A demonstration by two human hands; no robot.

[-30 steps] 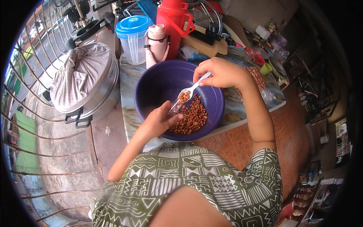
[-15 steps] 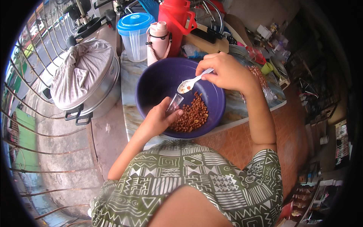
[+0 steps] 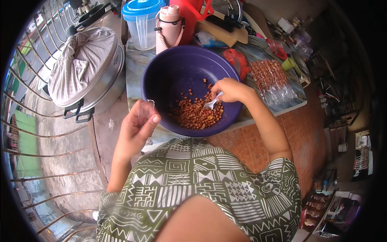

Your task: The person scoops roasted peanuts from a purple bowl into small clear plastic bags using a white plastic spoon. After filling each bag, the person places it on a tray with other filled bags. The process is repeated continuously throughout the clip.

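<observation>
A deep purple basin (image 3: 161, 72) stands at the table's near edge, with a heap of reddish-brown peanuts (image 3: 193, 115) in its near half. My right hand (image 3: 231, 90) reaches over the right rim, its fingers closed round the handle of a white plastic spoon (image 3: 210, 105). The spoon's bowl is down among the peanuts. Just outside the left rim, my left hand (image 3: 137, 125) pinches a small clear plastic bag (image 3: 147, 105) between thumb and fingers. The bag's mouth points up; whether anything is in it I cannot tell.
Filled clear packets of peanuts (image 3: 269, 76) lie on the marbled table right of the basin, near a red plastic bag (image 3: 237, 61). Behind stand a pink bottle (image 3: 168, 30), a blue-lidded container (image 3: 142, 26) and a red jug (image 3: 189, 20). A cloth-covered metal pot (image 3: 105, 84) is at left.
My right hand has lowered the spoon from above the basin into the peanuts. My left hand has drawn back left with the bag, out past the rim.
</observation>
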